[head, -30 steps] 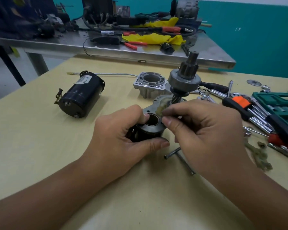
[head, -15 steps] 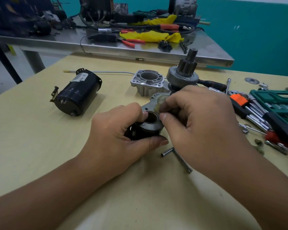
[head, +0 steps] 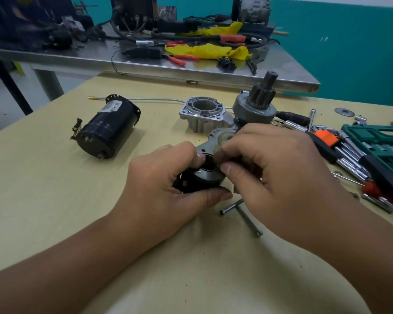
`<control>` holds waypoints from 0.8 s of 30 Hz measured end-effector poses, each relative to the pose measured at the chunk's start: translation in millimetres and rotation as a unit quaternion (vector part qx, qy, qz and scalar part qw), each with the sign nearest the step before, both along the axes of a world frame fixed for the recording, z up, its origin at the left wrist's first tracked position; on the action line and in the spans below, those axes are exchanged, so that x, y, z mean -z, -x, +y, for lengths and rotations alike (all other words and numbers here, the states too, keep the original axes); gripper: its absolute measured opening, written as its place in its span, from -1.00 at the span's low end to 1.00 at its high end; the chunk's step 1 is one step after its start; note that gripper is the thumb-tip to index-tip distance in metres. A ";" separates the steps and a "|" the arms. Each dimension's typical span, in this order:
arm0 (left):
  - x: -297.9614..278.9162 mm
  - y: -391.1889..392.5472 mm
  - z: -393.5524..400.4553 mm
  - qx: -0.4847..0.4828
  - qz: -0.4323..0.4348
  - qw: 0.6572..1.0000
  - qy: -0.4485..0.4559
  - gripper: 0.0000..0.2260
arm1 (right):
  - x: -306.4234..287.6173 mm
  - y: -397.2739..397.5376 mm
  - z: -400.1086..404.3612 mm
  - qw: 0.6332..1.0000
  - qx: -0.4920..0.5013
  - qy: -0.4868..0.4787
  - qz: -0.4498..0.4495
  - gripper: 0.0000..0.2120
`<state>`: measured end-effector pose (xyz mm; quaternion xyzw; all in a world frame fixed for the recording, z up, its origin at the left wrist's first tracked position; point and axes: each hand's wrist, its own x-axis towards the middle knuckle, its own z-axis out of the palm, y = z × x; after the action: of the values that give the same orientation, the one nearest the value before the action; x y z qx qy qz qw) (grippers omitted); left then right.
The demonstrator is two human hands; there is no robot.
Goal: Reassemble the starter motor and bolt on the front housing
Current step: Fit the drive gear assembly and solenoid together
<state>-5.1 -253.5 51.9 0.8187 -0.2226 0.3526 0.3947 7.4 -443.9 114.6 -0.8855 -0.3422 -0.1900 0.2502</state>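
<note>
Change over the last second: the right hand point(head: 279, 175) has closed in over the grey plate point(head: 216, 138) and now hides the lower shaft of the drive pinion assembly point(head: 255, 105), which was visible below the clutch body a second ago. The pinion itself appears to stand as upright as before, teeth up. The left hand point(head: 166, 177) has not shifted on the part it steadies.

Reading for the task: reassembly is at an early stage. The hands look to be seating a small pale piece, too blurred to identify, near the bore of the dark ring-shaped gear housing point(head: 204, 175). Nothing is bolted yet.

Location of parts: the gear housing sits near the middle of the bench point(head: 55, 200). The black motor body point(head: 107, 130) lies on its side towards the bench's left edge, well apart from the hands. The aluminium front housing point(head: 203, 113) rests open end up, just beyond the hands towards the far edge. Two long bolts point(head: 243, 211) lie crossed on the bench just nearer than the right hand. Sockets and a green tool case point(head: 377, 143) crowd the right edge.

Pose: left hand wraps the gear housing, thumb along its near side, forefinger on its rim. Right hand's fingers are curled, thumb and forefinger pinching together over the bore; what they hold I cannot tell for certain.
</note>
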 end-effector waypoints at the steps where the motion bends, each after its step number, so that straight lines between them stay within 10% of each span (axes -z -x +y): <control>1: -0.1 0.0 -0.2 -0.001 0.002 1.000 0.000 -0.60 | 0.7 0.5 -1.2 1.000 -0.005 -0.009 0.011 -0.89; 10: 1.0 -1.2 0.0 -0.023 -0.017 1.000 -0.006 -0.53 | 11.2 2.0 7.4 0.988 0.040 -0.109 0.099 -0.88; 24: 2.3 -3.1 3.8 -0.026 -0.010 0.999 0.019 -0.52 | 21.2 -1.6 6.5 0.993 -0.014 -0.118 -0.013 -0.91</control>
<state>-1.9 -249.8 49.6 0.8130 -0.1987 0.3751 0.3986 9.0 -437.4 93.5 -0.8423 -0.3333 -0.2371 0.3511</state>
